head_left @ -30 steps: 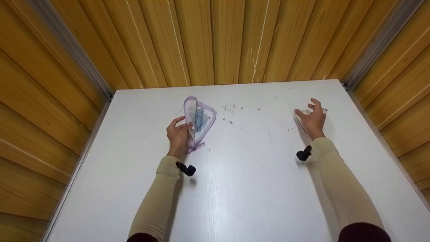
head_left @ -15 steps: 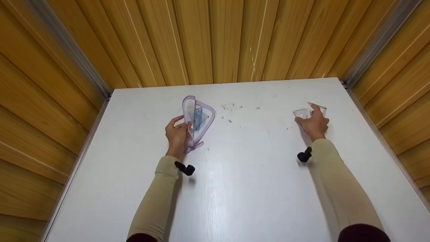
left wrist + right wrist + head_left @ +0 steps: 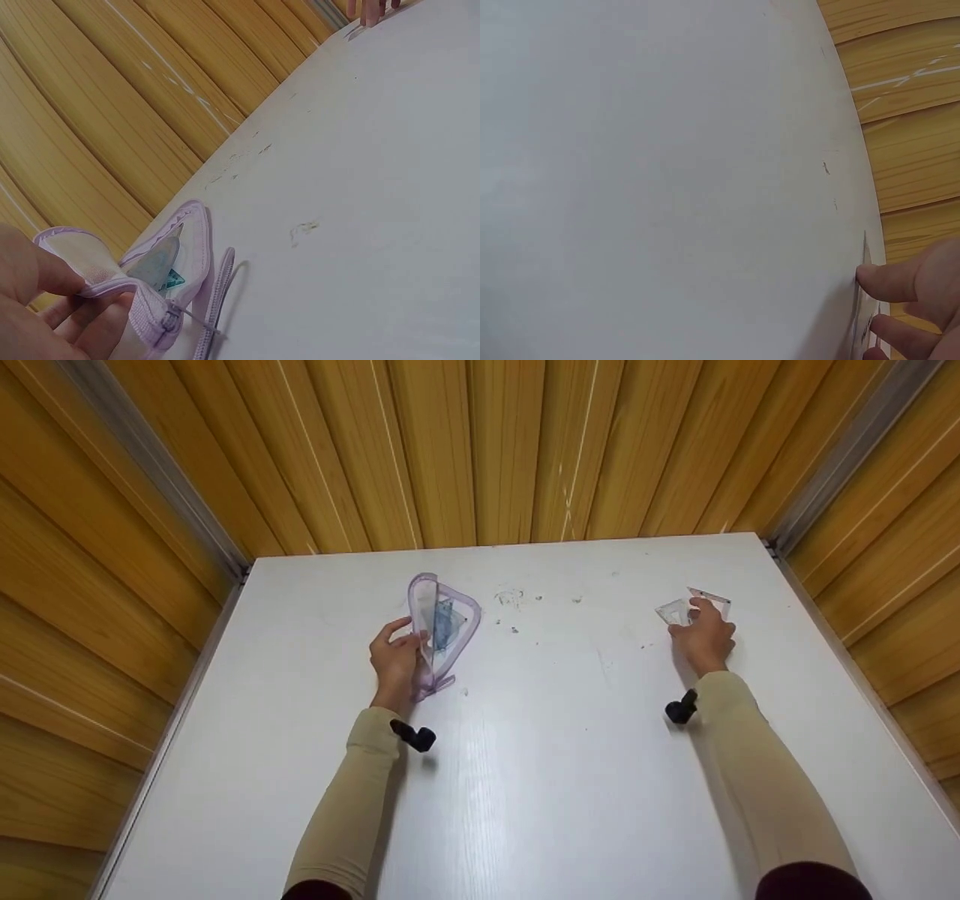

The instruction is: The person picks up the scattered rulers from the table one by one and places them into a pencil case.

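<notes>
My left hand [image 3: 394,660] holds open a clear zip pouch [image 3: 472,634] with lilac trim, thumb and fingers pinching its near edge. Inside the pouch are a blue set square [image 3: 448,624] and clear pieces; the left wrist view shows the open zip mouth and its slider [image 3: 171,319]. At the right back of the table, my right hand [image 3: 703,641] pinches a clear triangular set square [image 3: 672,612] between thumb and fingers, its edge raised in the right wrist view. A second clear triangle [image 3: 712,601] shows beyond the fingers, partly hidden by them.
Both hands are over a white table [image 3: 525,780]. Dark scuff marks [image 3: 511,598] lie between the hands near the back. Yellow wood-patterned panels [image 3: 510,450] rise behind the table's far edge and at both sides. A lilac strap [image 3: 217,300] hangs by the pouch.
My right fingers have drawn in from a spread pose and gripped the set square, which has turned slightly. Both clear triangles show more fully. The left hand and pouch stay nearly still.
</notes>
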`<action>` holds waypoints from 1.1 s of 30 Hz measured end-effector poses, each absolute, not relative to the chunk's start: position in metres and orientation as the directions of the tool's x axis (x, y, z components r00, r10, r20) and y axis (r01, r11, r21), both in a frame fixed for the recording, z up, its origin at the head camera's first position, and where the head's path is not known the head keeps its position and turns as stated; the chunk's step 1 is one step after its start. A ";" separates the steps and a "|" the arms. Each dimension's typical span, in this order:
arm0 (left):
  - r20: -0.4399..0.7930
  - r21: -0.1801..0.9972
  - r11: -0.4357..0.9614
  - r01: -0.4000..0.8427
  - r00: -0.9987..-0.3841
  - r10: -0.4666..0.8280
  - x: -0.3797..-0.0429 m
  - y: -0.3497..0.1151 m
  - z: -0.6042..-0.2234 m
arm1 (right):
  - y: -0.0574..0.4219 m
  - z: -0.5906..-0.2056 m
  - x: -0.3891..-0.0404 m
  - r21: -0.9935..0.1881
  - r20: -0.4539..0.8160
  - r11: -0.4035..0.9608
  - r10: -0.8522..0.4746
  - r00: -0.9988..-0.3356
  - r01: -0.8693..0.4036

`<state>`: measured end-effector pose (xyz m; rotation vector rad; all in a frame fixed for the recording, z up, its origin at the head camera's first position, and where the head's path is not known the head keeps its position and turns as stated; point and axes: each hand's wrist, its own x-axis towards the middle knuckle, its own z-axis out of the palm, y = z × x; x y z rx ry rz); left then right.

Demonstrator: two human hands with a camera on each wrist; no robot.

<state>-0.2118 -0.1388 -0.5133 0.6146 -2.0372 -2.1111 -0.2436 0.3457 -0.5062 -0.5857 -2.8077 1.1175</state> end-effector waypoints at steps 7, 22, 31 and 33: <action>-0.197 0.980 -0.065 -0.187 -0.903 -0.383 -0.212 -0.138 -0.512 | 0.348 -0.504 -0.246 -0.672 -0.084 0.670 0.356 -0.931 0.317; -0.208 0.978 -0.076 -0.194 -0.896 -0.393 -0.211 -0.136 -0.516 | 0.355 -0.507 -0.248 -0.683 -0.114 0.669 0.298 -0.948 0.293; -0.204 0.979 -0.075 -0.190 -0.897 -0.391 -0.214 -0.137 -0.517 | 0.358 -0.503 -0.252 -0.674 -0.099 0.694 0.257 -0.961 0.255; -0.206 0.979 -0.079 -0.190 -0.897 -0.390 -0.214 -0.137 -0.516 | 0.359 -0.502 -0.253 -0.674 -0.066 0.705 0.238 -0.969 0.219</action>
